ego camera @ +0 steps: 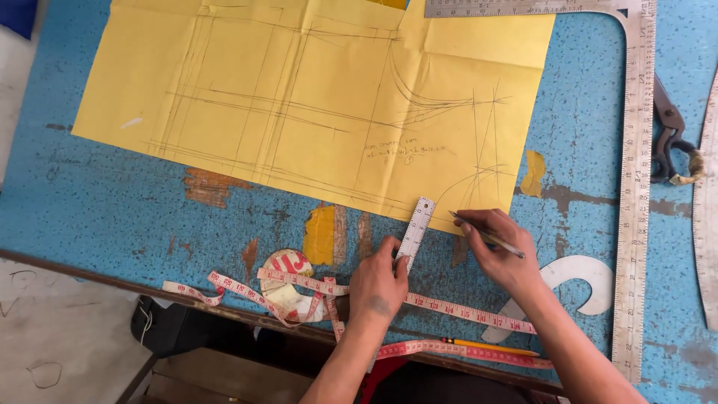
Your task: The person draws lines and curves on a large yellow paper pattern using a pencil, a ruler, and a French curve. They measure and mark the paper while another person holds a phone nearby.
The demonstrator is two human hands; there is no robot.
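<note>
Right hand (499, 251): fingers closed in a writing grip on a pen or pencil (488, 236), too slim to tell which; its tip points up and left onto the bottom right corner of the paper, its barrel slanting down and right across the knuckles, seemingly so that a line can be drawn along the ruler's edge. Left hand (379, 280): fingers together, pressed flat on the lower end of a short steel ruler (415, 231), clamping nothing, apparently pinning it against slipping. The ruler's long axis runs near-vertical, leaning slightly right, its upper end overlapping the paper's lower edge just left of the pen tip. Yellow pattern paper (299, 97): creased sheet with ruled lines and curves in pencil, spread over the far half of the table. Blue table (112, 202): paint worn to bare patches. Pink measuring tape (449, 308): loosely trailed along the near edge, passing under both wrists. White French curve (580, 273): just right of the right forearm. Yellow pencil (490, 346): lying along the table edge. Large steel L-square (636, 187): long arm vertical at the right. Dark shears (668, 142): beyond it, well apart from the hands.
</note>
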